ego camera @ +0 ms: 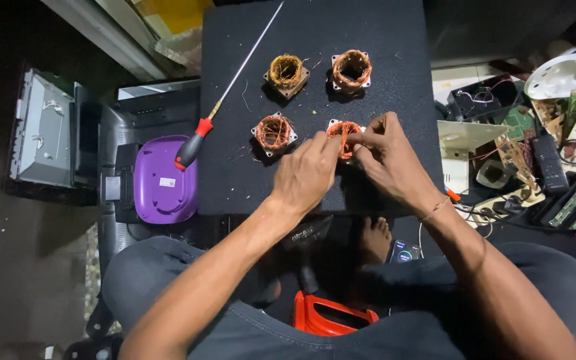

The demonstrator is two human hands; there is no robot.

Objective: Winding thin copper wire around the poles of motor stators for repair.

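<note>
Copper wire is what both hands are busy with: the coil nearest the person, a small square-framed winding sitting at the front right of a dark mat, has loose strands coming up off the top. The left hand comes in from the left with fingertips pinched together right at the coil's upper edge, so it looks like it's gripping a strand or two, though the wire itself is too thin to make out clearly. The right hand is hunched over the right side of the same coil, fingers curled and pinching at the strands too, partly covering the frame. Just left of it sits a second coil with a messy reddish tangle on top, and farther back on the mat are two more, a yellowish one and an orange one in a pale frame, all four laid out in a rough square. Little wire scraps are scattered between them. A long screwdriver with a red and black handle lies diagonally across the mat's left edge, its handle hanging over a purple plastic lid. Off to the right there's a heap of circuit boards and electronics junk. Down by the person's lap there's a red plastic thing and a phone with a lit screen.
</note>
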